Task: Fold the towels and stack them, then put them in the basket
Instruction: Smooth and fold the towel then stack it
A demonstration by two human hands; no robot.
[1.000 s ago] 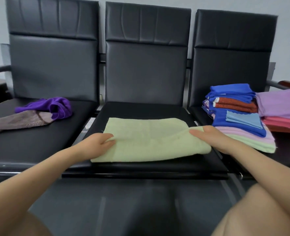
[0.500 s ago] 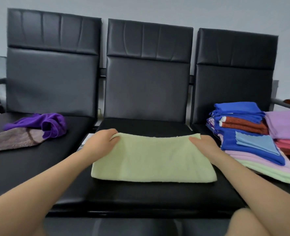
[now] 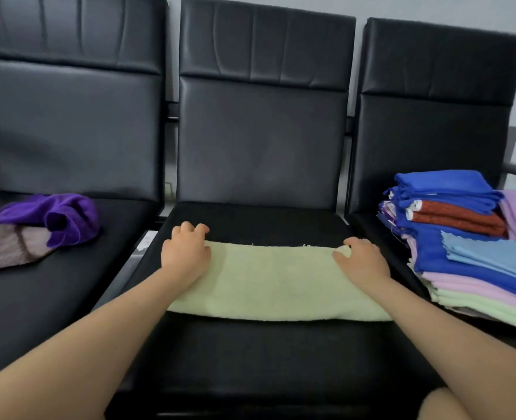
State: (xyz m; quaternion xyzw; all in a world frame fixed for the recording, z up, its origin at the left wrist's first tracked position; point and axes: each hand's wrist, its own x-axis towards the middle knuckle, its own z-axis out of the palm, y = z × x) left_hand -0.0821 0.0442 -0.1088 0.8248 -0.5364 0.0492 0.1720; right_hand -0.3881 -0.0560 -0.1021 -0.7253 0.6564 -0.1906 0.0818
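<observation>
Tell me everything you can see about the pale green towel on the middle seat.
The pale green towel looks like soft terry cloth, folded into a wide flat band lying across the middle seat. Its near edge is a rounded fold; loose threads show along the far edge. The left hand and right hand grip its two far corners.

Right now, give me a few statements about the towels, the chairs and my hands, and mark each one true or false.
1. The green towel lies on the middle seat. True.
2. The left hand and right hand are at the towel's far corners. True.
3. The purple towel is neatly folded. False: it lies crumpled on the left seat.
4. The stack is on the right seat. True.
5. The stack's top towel is pink. False: it is blue.
6. A basket stands on the middle seat. False: no basket is in view.
</observation>
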